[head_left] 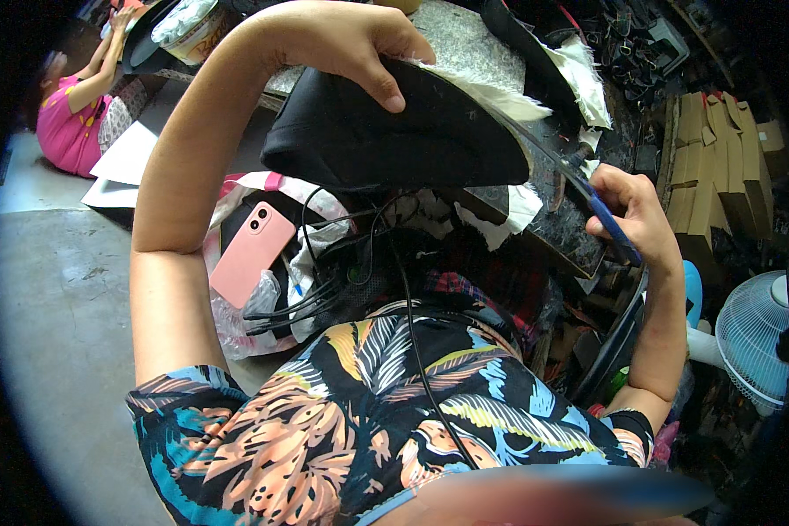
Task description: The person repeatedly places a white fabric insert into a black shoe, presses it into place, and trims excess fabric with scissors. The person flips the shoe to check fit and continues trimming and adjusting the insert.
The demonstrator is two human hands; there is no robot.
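Left grip: clamped on black curved panel
Right grip: closed around blue-handled cutting tool
Below left grip: pink smartphone, black cables
Right of right grip: cardboard boxes, fan

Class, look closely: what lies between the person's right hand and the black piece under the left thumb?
In the head view, the slim grey blade of the blue-handled tool stretches from the right hand toward the black piece.

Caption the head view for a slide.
The left hand grips a black piece with a ragged white edge, while the right hand holds a blue-handled tool.
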